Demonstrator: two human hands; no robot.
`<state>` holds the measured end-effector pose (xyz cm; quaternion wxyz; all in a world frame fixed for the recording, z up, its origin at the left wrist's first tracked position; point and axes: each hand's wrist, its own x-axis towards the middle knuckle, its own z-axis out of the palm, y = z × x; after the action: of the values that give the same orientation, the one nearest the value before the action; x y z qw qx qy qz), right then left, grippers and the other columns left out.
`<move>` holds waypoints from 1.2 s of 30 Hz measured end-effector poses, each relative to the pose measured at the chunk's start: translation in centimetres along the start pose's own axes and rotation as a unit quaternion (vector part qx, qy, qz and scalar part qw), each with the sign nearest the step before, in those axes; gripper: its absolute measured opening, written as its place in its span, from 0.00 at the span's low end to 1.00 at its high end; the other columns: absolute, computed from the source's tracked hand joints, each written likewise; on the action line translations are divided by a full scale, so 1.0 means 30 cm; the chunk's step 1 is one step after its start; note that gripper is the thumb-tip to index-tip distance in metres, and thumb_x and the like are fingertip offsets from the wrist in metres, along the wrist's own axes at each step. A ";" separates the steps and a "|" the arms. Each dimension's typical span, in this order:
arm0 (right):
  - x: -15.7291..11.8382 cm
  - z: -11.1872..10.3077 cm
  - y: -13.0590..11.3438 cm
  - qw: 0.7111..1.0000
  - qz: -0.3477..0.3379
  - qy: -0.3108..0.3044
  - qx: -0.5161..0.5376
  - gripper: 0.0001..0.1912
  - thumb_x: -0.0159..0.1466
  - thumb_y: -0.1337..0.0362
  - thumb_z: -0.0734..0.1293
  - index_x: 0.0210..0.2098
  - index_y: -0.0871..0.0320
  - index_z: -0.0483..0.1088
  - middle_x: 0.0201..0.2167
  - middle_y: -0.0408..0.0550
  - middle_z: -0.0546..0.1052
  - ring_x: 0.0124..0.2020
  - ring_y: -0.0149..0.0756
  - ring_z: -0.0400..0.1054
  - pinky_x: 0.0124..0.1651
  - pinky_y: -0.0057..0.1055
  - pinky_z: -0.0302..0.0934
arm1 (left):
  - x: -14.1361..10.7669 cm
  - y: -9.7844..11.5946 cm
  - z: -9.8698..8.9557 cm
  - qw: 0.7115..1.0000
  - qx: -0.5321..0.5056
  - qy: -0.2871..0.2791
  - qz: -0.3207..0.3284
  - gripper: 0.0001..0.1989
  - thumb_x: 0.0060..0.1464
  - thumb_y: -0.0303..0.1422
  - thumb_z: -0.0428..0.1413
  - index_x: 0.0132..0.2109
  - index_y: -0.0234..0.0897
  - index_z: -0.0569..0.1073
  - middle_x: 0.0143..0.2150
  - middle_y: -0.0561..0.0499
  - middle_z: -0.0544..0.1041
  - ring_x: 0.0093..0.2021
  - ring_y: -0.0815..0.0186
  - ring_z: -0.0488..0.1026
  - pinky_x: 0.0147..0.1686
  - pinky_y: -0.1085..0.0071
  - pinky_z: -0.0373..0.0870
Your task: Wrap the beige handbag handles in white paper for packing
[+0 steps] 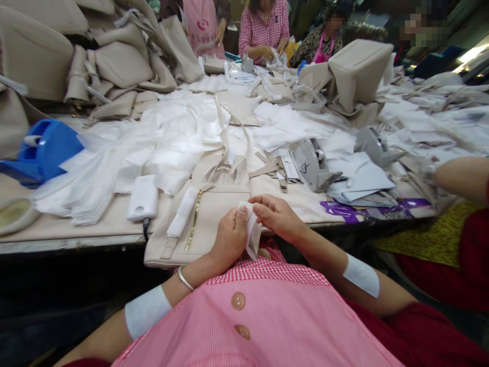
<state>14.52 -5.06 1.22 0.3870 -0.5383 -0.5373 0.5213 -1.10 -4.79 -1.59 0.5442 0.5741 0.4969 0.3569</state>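
Note:
Between my hands, close to my apron, is a small piece of thin white paper or film, folded or layered. My left hand pinches its left side, thumb on top. The fingers of my right hand close on its upper right edge. Just behind and to the left lies a beige bag with a gold zipper on its front. A white wrapped strip lies beside the zipper, and the bag's straps stretch away across the table.
A white power bank with a cable lies left of the bag. A blue tape dispenser stands far left, grey ones to the right. White sheets and beige bags cover much of the table. Co-workers stand opposite; an arm reaches in at right.

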 end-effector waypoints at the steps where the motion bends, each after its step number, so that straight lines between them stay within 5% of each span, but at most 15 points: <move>1: 0.007 0.012 -0.005 1.000 0.008 0.001 -0.025 0.22 0.60 0.48 0.68 0.41 0.62 0.72 0.24 0.42 0.71 0.24 0.28 0.62 0.26 0.24 0.56 | 0.002 0.005 0.001 0.999 0.036 0.011 0.022 0.20 0.64 0.46 0.44 0.35 0.36 0.70 0.26 0.52 0.70 0.27 0.66 0.66 0.30 0.69 0.62; 5: 0.019 0.038 -0.009 0.998 -0.002 0.037 -0.044 0.16 0.59 0.52 0.68 0.28 0.61 0.72 0.22 0.40 0.69 0.23 0.27 0.60 0.26 0.24 0.55 | 0.004 0.013 -0.011 0.998 0.038 0.021 0.043 0.21 0.65 0.44 0.42 0.36 0.34 0.72 0.32 0.49 0.74 0.34 0.63 0.69 0.36 0.67 0.66; 11: 0.013 0.002 -0.012 0.995 -0.021 0.086 -0.037 0.14 0.59 0.54 0.68 0.28 0.60 0.71 0.19 0.39 0.67 0.20 0.27 0.57 0.21 0.24 0.52 | -0.007 0.004 -0.028 0.974 -0.167 -0.124 -0.095 0.25 0.59 0.54 0.48 0.37 0.35 0.72 0.28 0.51 0.74 0.27 0.65 0.69 0.29 0.69 0.68; 15: 0.008 -0.010 -0.008 0.993 -0.041 0.092 -0.064 0.16 0.60 0.53 0.68 0.27 0.61 0.70 0.20 0.39 0.67 0.22 0.27 0.58 0.23 0.24 0.53 | -0.012 0.009 -0.015 0.966 -0.183 -0.159 -0.092 0.22 0.57 0.51 0.54 0.40 0.34 0.73 0.29 0.52 0.74 0.26 0.69 0.67 0.27 0.73 0.65; 17: -0.001 -0.033 -0.002 0.996 -0.047 0.047 -0.054 0.18 0.62 0.51 0.66 0.32 0.62 0.71 0.20 0.39 0.66 0.21 0.26 0.58 0.23 0.24 0.53 | -0.015 0.008 -0.013 0.977 -0.143 -0.135 -0.078 0.21 0.57 0.51 0.54 0.38 0.34 0.73 0.26 0.54 0.71 0.23 0.70 0.65 0.24 0.74 0.62; 19: -0.014 -0.076 0.004 0.996 -0.064 -0.046 -0.029 0.22 0.64 0.50 0.64 0.47 0.62 0.70 0.22 0.38 0.66 0.21 0.26 0.58 0.23 0.24 0.54 | -0.019 0.004 -0.015 0.984 -0.107 -0.121 -0.071 0.21 0.58 0.51 0.52 0.36 0.35 0.72 0.22 0.56 0.69 0.21 0.71 0.62 0.22 0.74 0.60; 22: -0.025 -0.148 0.006 0.977 -0.135 -0.140 -0.083 0.33 0.63 0.54 0.68 0.64 0.57 0.57 0.30 0.41 0.69 0.26 0.27 0.62 0.28 0.25 0.59 | -0.023 -0.001 -0.018 0.989 -0.078 -0.113 -0.059 0.21 0.59 0.51 0.50 0.33 0.36 0.70 0.20 0.57 0.66 0.20 0.71 0.61 0.22 0.74 0.58; 29: 0.014 -0.152 -0.028 0.883 -0.357 -0.089 -0.291 0.07 0.65 0.61 0.66 0.39 0.54 0.76 0.52 0.54 0.67 0.48 0.40 0.65 0.48 0.38 0.65 | -0.011 0.005 -0.006 0.994 -0.005 -0.109 -0.023 0.19 0.61 0.48 0.49 0.34 0.36 0.71 0.23 0.55 0.68 0.22 0.69 0.63 0.23 0.73 0.58; 36: 0.041 -0.124 -0.045 0.872 -0.357 -0.135 -0.305 0.08 0.67 0.65 0.62 0.36 0.58 0.73 0.56 0.57 0.67 0.54 0.42 0.64 0.54 0.40 0.64 | -0.013 0.025 0.002 0.990 0.085 -0.108 0.025 0.16 0.63 0.41 0.47 0.30 0.38 0.68 0.23 0.54 0.69 0.25 0.67 0.65 0.27 0.71 0.60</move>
<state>17.78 -3.15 2.95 0.2867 -0.3255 -0.8724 0.2252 -1.00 -5.12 -0.82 0.5352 0.6654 0.4492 0.2628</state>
